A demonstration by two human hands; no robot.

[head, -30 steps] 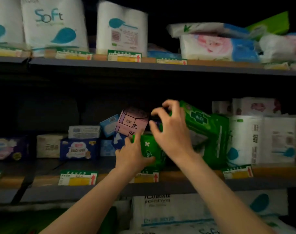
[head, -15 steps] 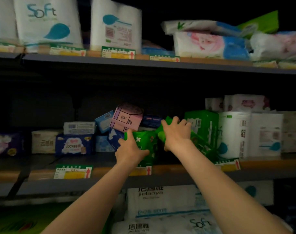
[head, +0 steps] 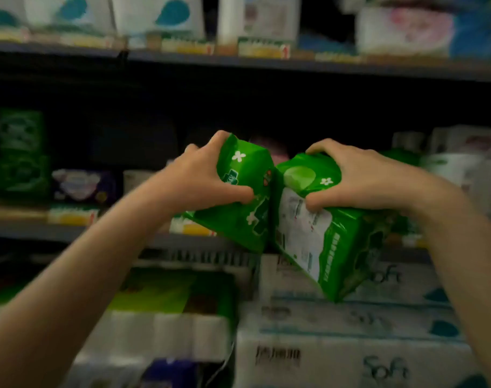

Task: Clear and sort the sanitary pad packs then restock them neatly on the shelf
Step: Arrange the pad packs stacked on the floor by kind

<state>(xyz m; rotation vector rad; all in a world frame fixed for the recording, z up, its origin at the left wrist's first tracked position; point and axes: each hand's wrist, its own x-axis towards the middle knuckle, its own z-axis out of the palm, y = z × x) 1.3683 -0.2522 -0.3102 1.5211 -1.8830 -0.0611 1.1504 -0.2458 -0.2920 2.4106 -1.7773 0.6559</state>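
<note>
My left hand (head: 202, 175) grips a small green sanitary pad pack (head: 238, 197) with white flowers, tilted and held in front of the middle shelf (head: 56, 233). My right hand (head: 359, 175) grips the top of a larger green pad pack (head: 325, 242) with a white label, which hangs tilted down to the right. The two packs touch edge to edge in mid-air, off the shelf. A pink pack (head: 269, 147) shows dimly behind them. The picture is motion-blurred.
On the middle shelf stand green packs (head: 20, 152) at far left, a dark purple pack (head: 81, 183), and white packs (head: 457, 169) at right. White tissue bundles (head: 350, 340) fill the space below. The upper shelf (head: 238, 61) carries white rolls and price tags.
Both hands have pulled the two green packs off the middle shelf toward me and lifted them. The camera view has shifted down and right.
</note>
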